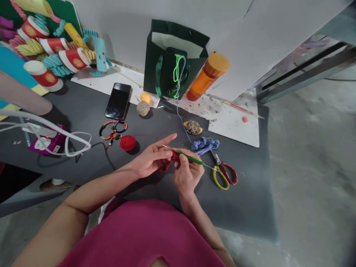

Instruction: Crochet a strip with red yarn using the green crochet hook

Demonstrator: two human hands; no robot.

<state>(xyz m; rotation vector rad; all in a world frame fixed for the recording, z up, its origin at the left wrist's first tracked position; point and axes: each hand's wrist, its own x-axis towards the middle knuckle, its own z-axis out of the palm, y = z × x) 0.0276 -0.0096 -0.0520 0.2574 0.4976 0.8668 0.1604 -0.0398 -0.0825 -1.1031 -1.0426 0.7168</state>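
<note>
My right hand (188,173) is closed around a crochet hook (191,158) with a green handle, its thin metal tip pointing left toward my other hand. Pinched between thumb and fingers of my left hand (150,160) is a small piece of red crochet (164,167), which hangs partly below the fingers. The left index finger is stretched out, with red yarn running over it. That strand leads left to a ball of red yarn (128,142) on the dark table. Fingers cover much of the red piece.
Right of my hands lie scissors (221,171) and blue crochet (206,145), its strand rising to a dark green paper bag (174,55). An orange bottle (204,79), a phone (118,101), a beaded bracelet (113,129) and a crocheted flower (193,127) surround the work area. White cables (69,139) lie left.
</note>
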